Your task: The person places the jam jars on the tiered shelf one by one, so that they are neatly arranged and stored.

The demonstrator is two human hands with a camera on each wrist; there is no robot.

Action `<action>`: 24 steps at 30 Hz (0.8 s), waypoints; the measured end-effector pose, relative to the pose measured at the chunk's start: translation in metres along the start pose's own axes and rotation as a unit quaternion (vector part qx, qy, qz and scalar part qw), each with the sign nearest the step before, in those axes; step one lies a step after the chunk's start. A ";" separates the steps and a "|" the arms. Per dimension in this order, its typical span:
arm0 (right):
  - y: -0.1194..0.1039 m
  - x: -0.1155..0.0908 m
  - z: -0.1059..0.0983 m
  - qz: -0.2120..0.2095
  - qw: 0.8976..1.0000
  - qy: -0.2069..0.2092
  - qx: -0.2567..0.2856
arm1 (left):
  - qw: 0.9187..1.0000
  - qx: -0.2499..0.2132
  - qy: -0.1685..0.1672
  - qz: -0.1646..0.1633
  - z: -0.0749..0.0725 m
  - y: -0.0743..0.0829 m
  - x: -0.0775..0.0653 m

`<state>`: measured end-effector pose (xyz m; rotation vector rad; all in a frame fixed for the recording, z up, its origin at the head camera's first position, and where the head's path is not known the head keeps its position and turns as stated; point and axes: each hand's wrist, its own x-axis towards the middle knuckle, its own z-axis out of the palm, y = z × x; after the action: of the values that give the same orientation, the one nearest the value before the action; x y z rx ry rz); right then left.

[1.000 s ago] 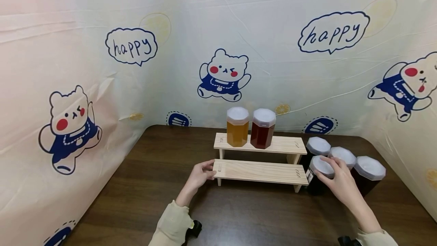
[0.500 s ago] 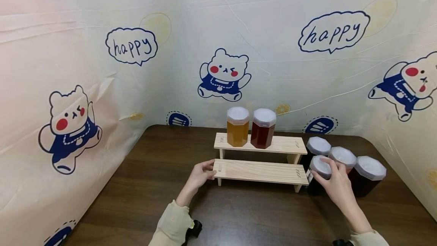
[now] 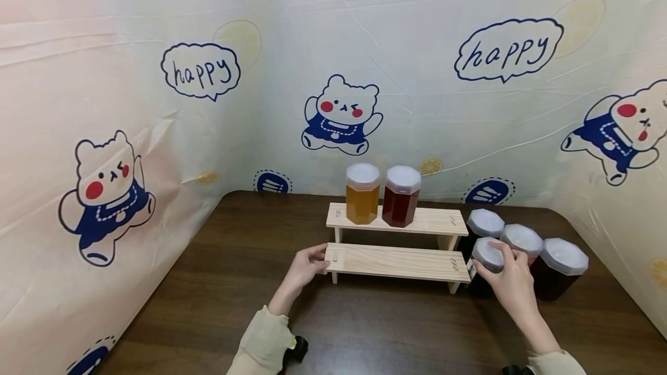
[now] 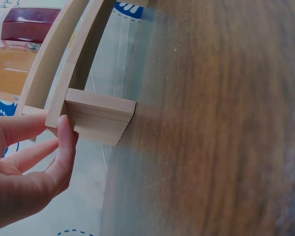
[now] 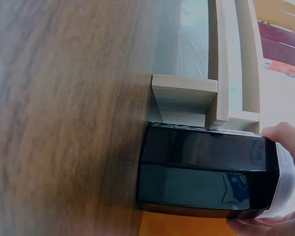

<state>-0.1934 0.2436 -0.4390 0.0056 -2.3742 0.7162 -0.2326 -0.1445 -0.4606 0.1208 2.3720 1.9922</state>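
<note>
A two-step wooden rack (image 3: pixel 398 261) stands on the table. My left hand (image 3: pixel 306 266) pinches the left end of its lower step; in the left wrist view the fingertips (image 4: pixel 64 129) lie at the board's corner. To the right of the rack, my right hand (image 3: pixel 515 283) grips a dark octagonal jar (image 5: pixel 201 167) by its white lid (image 3: pixel 487 254). This jar is upright, close beside the rack's right end. An amber jar (image 3: pixel 362 204) and a dark red jar (image 3: pixel 400 207), both with white lids, stand on the upper step.
Behind and beside the gripped jar stand a back jar (image 3: pixel 486 222), a middle jar (image 3: pixel 523 239) and a dark right-hand jar (image 3: pixel 560 274), all white-lidded. The brown wooden table (image 3: pixel 365 328) is enclosed by a printed cloth (image 3: pixel 417 74).
My right hand has shifted slightly left, its fingers and thumb drawing in on the dark jar's lid. The jar stays in place. My left hand has not moved.
</note>
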 end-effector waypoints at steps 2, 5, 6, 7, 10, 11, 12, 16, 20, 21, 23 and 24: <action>0.000 0.000 0.000 0.003 1.000 -0.001 0.003 | 1.000 0.001 0.002 0.000 0.000 -0.001 0.000; 0.000 0.001 0.000 0.007 1.000 -0.001 0.006 | 1.000 -0.003 0.001 -0.003 0.000 0.003 -0.001; 0.000 0.001 0.000 0.009 1.000 0.000 0.007 | 1.000 -0.002 0.000 -0.001 0.000 0.007 -0.003; 0.000 0.001 0.000 0.010 1.000 0.000 0.006 | 1.000 -0.003 0.002 -0.001 0.000 0.007 -0.003; 0.001 0.001 0.000 0.010 1.000 0.003 0.008 | 1.000 -0.003 0.004 -0.002 0.000 0.006 -0.003; 0.002 0.001 0.000 0.009 1.000 0.006 0.011 | 1.000 -0.003 0.006 -0.004 0.001 0.006 -0.003; 0.002 0.001 0.000 0.007 1.000 0.010 0.013 | 1.000 -0.004 0.008 -0.004 0.001 0.003 -0.001; 0.005 0.001 0.001 0.008 0.999 0.026 0.020 | 1.000 -0.006 0.003 -0.006 0.000 0.000 0.000; 0.006 0.001 0.001 0.013 0.999 0.039 0.025 | 1.000 -0.015 -0.007 -0.006 0.000 0.007 -0.004; 0.005 0.001 0.000 0.012 0.999 0.043 0.026 | 1.000 -0.015 -0.009 -0.003 0.000 0.010 -0.005; 0.004 0.003 -0.002 0.006 0.998 0.052 0.030 | 1.000 -0.013 -0.012 0.006 0.000 0.016 -0.009; 0.004 0.003 -0.003 0.003 0.998 0.056 0.032 | 1.000 -0.012 -0.012 0.008 0.000 0.018 -0.010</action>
<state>-0.1948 0.2486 -0.4372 -0.0130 -2.2450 0.7751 -0.2221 -0.1418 -0.4432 0.1641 2.3395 2.0139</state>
